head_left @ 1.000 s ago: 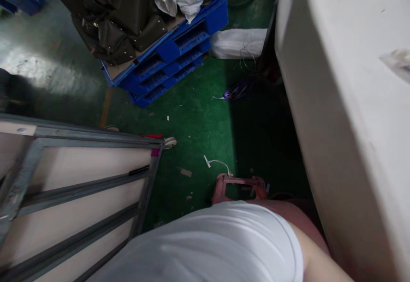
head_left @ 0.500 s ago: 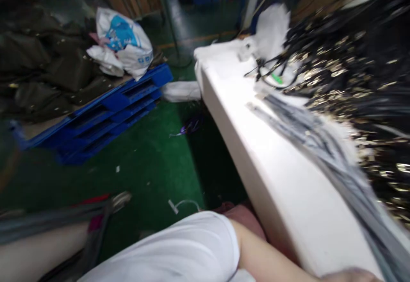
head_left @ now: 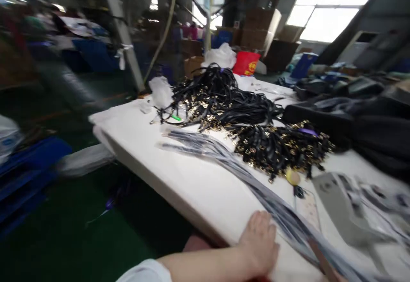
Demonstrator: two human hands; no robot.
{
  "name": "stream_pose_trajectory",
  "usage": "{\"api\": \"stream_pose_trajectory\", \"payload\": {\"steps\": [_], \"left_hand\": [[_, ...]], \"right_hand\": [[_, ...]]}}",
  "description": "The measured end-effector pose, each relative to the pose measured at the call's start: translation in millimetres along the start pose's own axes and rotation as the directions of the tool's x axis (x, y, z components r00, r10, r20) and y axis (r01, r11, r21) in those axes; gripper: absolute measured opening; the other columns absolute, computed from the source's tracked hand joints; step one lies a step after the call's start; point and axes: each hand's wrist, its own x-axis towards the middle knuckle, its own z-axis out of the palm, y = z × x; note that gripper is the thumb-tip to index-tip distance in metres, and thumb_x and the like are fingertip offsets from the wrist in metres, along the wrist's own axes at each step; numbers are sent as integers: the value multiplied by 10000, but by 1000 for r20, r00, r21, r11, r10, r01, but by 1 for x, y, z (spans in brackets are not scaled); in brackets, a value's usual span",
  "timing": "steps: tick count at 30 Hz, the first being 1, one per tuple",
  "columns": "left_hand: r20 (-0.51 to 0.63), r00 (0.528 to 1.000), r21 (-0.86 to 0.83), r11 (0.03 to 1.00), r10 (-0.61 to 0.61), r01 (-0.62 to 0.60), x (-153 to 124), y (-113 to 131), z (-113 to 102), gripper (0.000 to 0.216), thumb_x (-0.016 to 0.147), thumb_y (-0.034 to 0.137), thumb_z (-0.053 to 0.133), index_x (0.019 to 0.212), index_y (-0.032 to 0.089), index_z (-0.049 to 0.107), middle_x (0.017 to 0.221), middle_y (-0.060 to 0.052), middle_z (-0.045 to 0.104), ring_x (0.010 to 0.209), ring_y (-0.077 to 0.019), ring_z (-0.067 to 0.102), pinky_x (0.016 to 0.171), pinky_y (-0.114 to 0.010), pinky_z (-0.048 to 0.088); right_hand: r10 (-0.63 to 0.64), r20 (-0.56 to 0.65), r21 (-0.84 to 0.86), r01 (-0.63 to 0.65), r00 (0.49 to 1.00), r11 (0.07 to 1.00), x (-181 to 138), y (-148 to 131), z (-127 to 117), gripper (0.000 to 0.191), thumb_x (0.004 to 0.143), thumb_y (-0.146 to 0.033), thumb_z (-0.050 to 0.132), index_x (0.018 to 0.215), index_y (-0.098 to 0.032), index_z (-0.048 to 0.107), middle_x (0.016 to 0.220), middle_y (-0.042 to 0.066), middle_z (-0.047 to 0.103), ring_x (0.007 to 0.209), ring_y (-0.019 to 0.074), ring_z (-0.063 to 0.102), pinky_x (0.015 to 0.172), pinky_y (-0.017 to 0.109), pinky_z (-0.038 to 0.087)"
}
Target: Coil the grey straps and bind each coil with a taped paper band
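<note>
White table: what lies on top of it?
On the white table: black strap piles with gold hardware, a clear-wrapped bundle and the left hand. Dark bags hide the far right.

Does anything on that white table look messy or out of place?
Yes: black straps with gold fittings lie in tangled heaps, not stacked, on the table. The left hand rests flat near the table's edge beside a bundle of grey strips.
</note>
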Motion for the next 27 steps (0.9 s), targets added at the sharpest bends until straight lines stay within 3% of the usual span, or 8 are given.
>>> {"api": "stream_pose_trajectory", "payload": {"steps": [2, 4, 9, 14, 16, 19, 22, 27], "left_hand": [[97, 995, -67, 997, -33, 40, -4, -1, -22, 484, 918, 440, 471, 1274, 125, 560, 1453, -173, 476, 1367, -291, 406, 1169, -463, 327], [105, 994, -90, 995, -43, 53, 1, -1, -32, 447, 904, 381, 505, 1273, 133, 551, 1439, -165, 488, 1362, -294, 407, 1173, -481, 315], [56, 998, -58, 998, 28, -25, 23, 7, -35, 449, 884, 328, 540, 1279, 115, 520, 1360, -168, 542, 1306, -299, 455, 1153, -491, 320], [87, 994, 115, 990, 66, -76, 78, 15, -42, 527, 915, 314, 516, 1383, 91, 427, 1450, -168, 459, 1377, -284, 359, 1186, -461, 213], [136, 987, 156, 982, 85, -106, 101, 17, -43, 463, 892, 257, 544, 1320, 87, 501, 1363, -176, 536, 1327, -282, 420, 1175, -457, 212], [196, 972, 179, 970, 129, -165, 124, 19, -46, 211, 857, 173, 559, 1026, 126, 676, 1018, -134, 676, 1079, -254, 590, 1122, -434, 286], [208, 965, 202, 959, 157, -199, 128, 17, -58, 211, 850, 99, 504, 868, 170, 702, 895, -96, 671, 963, -229, 617, 1066, -401, 350], [99, 994, 231, 970, 52, -74, 98, 2, -113, 365, 791, 38, 445, 1054, 171, 659, 1013, -104, 689, 989, -246, 622, 936, -367, 460]], "right_hand": [[-10, 8, -49, 10, 1000, 999, -25, 18, -20, 275, 823, -443, 541, 969, -246, 665, 769, 85, 679, 714, 288, 662, 674, 458, 513], [-101, -21, -78, 99, 995, 992, -38, 21, -31, 194, 839, -305, 493, 914, -184, 626, 781, 131, 682, 710, 307, 652, 690, 457, 489], [-122, -46, -64, 119, 991, 991, -35, 12, -31, 122, 891, -270, 510, 939, -186, 584, 818, 100, 676, 755, 275, 617, 735, 405, 444], [-146, -42, 37, 148, 988, 988, -37, 13, -33, 130, 935, -240, 467, 951, -189, 585, 826, 81, 666, 799, 252, 605, 792, 394, 427], [-147, -58, 79, 151, 987, 985, -40, 13, -34, 130, 930, -219, 465, 949, -190, 590, 825, 79, 667, 802, 247, 603, 796, 390, 427], [-142, -98, 145, 156, 985, 977, -42, 12, -37, 143, 926, -212, 464, 940, -189, 605, 817, 79, 673, 791, 247, 607, 792, 395, 440], [-125, -149, 231, 158, 981, 960, -44, 11, -44, 162, 941, -231, 454, 928, -196, 611, 800, 72, 680, 777, 237, 625, 768, 377, 472], [-6, -254, 384, 106, 967, 917, -34, 22, -73, 199, 963, -271, 428, 1008, -196, 607, 877, 88, 707, 826, 220, 658, 774, 343, 514]]}}
